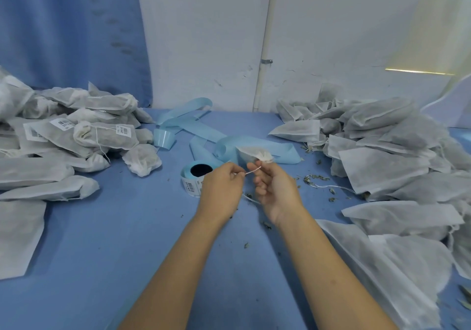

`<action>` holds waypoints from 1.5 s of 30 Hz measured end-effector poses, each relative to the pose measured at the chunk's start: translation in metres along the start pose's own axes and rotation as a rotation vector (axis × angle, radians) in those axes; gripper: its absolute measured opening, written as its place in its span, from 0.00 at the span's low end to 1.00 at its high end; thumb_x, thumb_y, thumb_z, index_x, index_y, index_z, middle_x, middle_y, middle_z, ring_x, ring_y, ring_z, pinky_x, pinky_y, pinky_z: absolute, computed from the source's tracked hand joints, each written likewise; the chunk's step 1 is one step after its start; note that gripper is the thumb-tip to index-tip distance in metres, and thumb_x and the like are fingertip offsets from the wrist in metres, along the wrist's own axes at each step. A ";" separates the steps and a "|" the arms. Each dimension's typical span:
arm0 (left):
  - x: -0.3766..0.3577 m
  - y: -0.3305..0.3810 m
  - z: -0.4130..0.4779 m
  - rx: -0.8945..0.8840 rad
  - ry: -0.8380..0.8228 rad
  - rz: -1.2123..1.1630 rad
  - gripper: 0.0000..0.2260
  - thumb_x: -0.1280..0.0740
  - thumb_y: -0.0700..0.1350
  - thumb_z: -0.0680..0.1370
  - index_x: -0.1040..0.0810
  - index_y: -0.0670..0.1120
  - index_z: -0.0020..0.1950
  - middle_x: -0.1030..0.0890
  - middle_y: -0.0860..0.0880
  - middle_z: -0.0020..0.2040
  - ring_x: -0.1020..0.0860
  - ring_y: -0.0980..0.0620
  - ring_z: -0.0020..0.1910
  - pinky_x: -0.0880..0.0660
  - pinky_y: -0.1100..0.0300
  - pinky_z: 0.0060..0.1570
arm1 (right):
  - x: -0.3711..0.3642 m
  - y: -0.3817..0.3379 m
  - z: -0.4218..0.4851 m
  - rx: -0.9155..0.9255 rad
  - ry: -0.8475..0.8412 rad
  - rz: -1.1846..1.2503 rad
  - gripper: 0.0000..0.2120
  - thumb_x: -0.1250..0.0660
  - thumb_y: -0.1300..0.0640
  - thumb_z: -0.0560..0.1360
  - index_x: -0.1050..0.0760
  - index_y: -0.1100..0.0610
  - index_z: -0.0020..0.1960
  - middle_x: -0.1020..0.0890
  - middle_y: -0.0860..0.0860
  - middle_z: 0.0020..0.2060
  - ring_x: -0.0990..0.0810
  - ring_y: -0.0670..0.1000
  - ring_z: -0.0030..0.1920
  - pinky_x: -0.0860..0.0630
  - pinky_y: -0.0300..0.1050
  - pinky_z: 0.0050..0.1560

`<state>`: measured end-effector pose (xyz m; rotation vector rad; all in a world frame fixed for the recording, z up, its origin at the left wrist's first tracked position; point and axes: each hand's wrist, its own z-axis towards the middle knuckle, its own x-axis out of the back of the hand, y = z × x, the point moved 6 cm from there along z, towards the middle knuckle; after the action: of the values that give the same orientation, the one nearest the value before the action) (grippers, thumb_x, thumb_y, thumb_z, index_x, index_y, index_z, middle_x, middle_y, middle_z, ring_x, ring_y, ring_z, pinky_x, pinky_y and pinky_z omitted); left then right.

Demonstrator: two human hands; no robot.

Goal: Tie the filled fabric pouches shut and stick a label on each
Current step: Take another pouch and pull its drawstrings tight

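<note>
Above the counter, the right hand has a pinching grip on one pouch while the left hand pinches its drawstring taut, with a labelled heap finished and a larger untied heap left.

Soft, cool, even light fills the scene, and shadows on the blue table are faint. A yellowish streak glares at upper right, washing out the wall there. Wide-angle stretch smears the heaped pouches toward the edges — fine detail is soft throughout.
</note>
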<state>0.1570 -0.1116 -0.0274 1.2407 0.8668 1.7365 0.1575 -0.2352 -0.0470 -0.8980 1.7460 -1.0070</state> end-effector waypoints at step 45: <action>-0.004 0.000 -0.002 -0.159 -0.017 0.041 0.05 0.42 0.48 0.81 0.31 0.51 0.46 0.21 0.53 0.40 0.22 0.52 0.42 0.26 0.47 0.46 | 0.000 -0.012 -0.016 0.650 -0.051 -0.447 0.17 0.39 0.63 0.70 0.17 0.51 0.53 0.17 0.46 0.51 0.24 0.44 0.55 0.28 0.33 0.54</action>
<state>0.1554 -0.1154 -0.0297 1.1724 0.6836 1.7879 0.1446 -0.2363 -0.0321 -0.8773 1.0657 -1.6953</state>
